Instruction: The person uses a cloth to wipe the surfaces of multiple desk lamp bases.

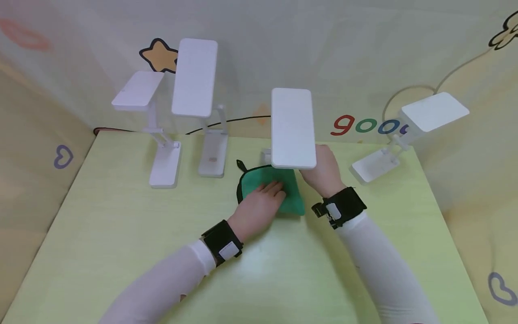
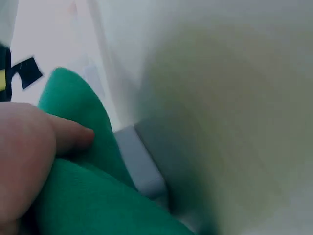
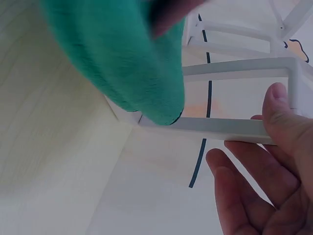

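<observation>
In the head view my left hand [image 1: 256,211] lies on a green cloth [image 1: 292,198] with a black edge and a small loop, its fingers stretched out over the fabric. The cloth covers the lower part of a white phone stand [image 1: 293,128], hiding most of its base. My right hand [image 1: 323,173] is partly behind the stand's top plate. The right wrist view shows it pinching the stand's white support frame [image 3: 215,125] between thumb and fingers. In the left wrist view a grey-white end of the base [image 2: 144,166] shows beside the folded cloth.
Two more white stands, one low-tilted [image 1: 137,90] and one upright [image 1: 195,78], are on the left of the pale green table [image 1: 121,252]. Another stand [image 1: 435,110] is at the right. A printed curtain [image 1: 251,45] hangs behind the table's back edge.
</observation>
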A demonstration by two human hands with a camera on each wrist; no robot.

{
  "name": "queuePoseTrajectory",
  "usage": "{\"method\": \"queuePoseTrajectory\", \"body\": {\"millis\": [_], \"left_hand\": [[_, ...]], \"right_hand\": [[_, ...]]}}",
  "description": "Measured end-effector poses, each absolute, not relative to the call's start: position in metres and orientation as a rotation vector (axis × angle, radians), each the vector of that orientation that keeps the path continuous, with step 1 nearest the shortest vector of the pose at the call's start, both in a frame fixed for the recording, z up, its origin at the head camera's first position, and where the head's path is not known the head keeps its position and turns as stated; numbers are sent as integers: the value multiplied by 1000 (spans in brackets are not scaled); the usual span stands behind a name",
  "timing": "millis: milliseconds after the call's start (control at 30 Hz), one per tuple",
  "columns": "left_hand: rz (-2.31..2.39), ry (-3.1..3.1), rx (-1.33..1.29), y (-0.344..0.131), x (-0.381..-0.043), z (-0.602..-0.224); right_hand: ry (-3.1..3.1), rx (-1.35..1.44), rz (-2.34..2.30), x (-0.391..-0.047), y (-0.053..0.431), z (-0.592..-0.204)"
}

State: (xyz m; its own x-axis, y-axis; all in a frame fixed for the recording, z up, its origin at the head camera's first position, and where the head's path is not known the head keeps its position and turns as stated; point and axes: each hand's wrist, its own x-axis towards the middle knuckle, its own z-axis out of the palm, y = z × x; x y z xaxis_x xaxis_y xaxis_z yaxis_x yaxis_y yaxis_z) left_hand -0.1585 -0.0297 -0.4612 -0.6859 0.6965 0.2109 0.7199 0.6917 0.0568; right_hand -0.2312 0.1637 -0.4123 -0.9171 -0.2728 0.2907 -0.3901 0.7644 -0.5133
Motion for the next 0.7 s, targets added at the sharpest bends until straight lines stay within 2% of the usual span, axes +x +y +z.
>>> {"method": "queuePoseTrajectory", "body": {"millis": [200,433,567,700], "left_hand": [[-137,-2810,-1156,-26,-158,-466],[-57,-2769,-1168,-21,-185,-468],[50,-2730,-1085,-15,-201,-472],[107,-2737,-989,-9,-203,-477]], "right_hand": [[-2717,570,869,-232,163,-413],[-2761,551,859,-231,166,-412],[-2787,520,885,-231,166,-412],[-2787,520,857,-231,165,-412]]}}
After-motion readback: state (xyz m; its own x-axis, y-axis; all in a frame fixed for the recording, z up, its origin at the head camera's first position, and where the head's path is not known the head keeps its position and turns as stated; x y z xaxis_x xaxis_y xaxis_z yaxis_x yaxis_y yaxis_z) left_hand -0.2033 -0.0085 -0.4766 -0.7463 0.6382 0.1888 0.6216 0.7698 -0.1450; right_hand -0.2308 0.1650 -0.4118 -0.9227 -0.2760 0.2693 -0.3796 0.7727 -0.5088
